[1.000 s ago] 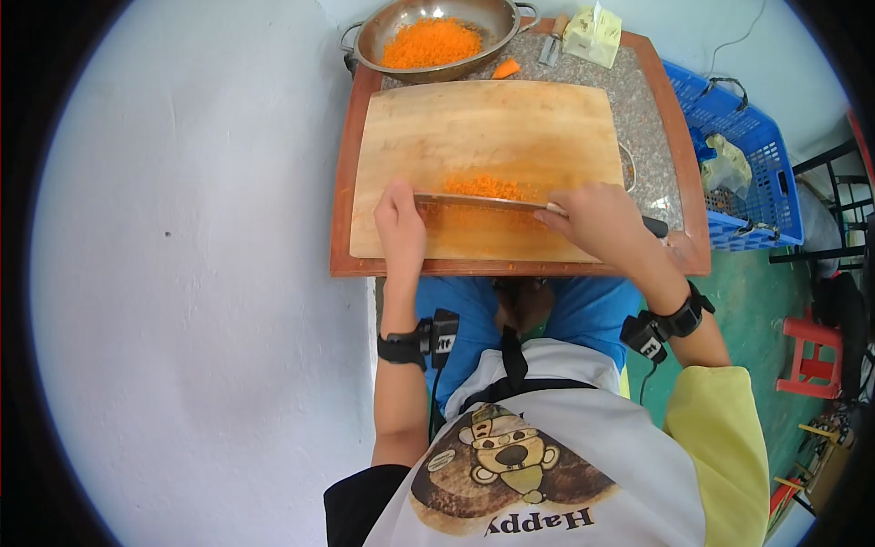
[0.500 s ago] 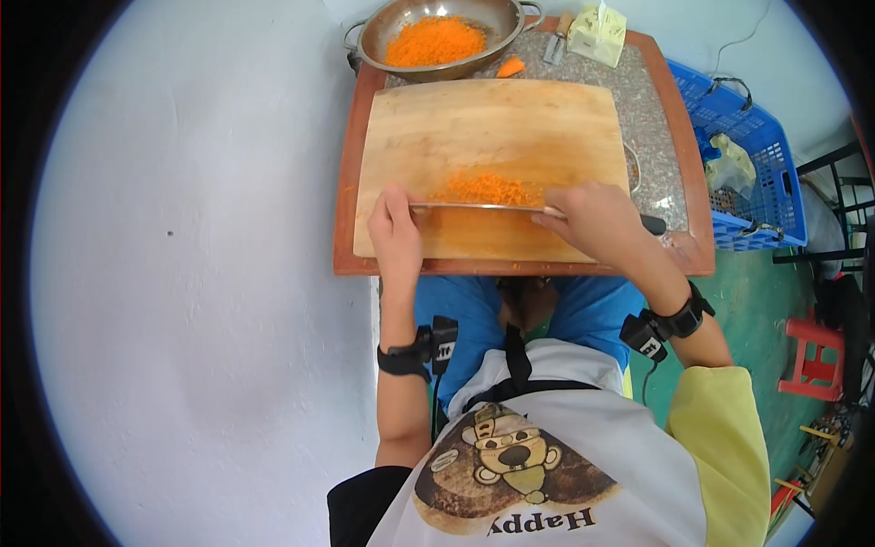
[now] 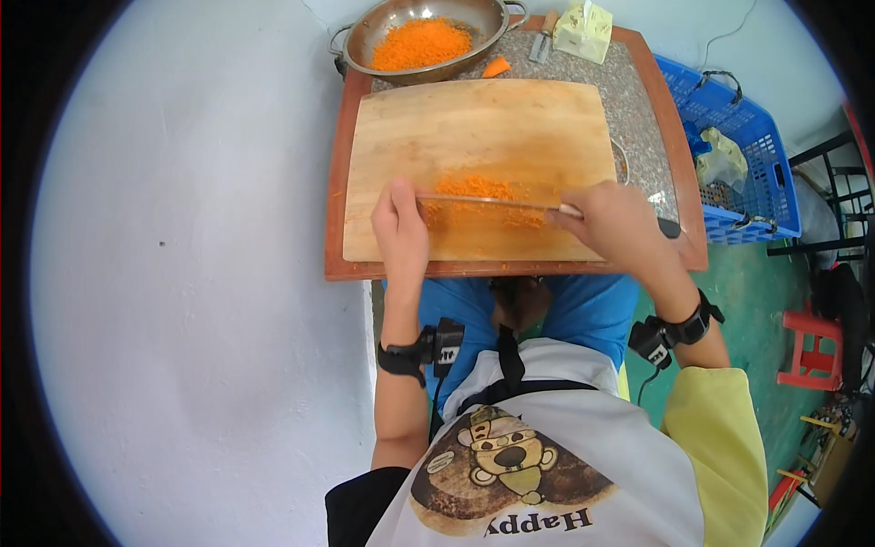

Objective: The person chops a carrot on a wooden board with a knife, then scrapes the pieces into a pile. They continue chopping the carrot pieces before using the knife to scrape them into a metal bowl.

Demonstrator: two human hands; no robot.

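A kitchen knife point(image 3: 492, 199) is seen edge-on, its blade spanning a small heap of finely chopped orange bits point(image 3: 474, 187), which look like carrot. My right hand point(image 3: 620, 223) is closed round its handle, whose black end sticks out behind the hand. At the other end, the fingers of my left hand point(image 3: 399, 228) are closed at the tip of the blade. Beneath lies a wooden cutting board point(image 3: 474, 118), with more orange bits on the near side of the blade. The blade slants slightly, its handle end nearer to me.
A metal pan point(image 3: 365, 41) of chopped orange bits stands at the back left. Nearby are an orange carrot piece point(image 3: 497, 67), a peeler-like tool point(image 3: 541, 46) and a tissue pack point(image 3: 583, 32). A blue basket point(image 3: 775, 173) and red stool point(image 3: 809, 351) are to the right.
The knife's handle end has swung right and towards me with my right hand, so the blade slants more. My left hand stays at the tip. The whole view has shifted slightly.
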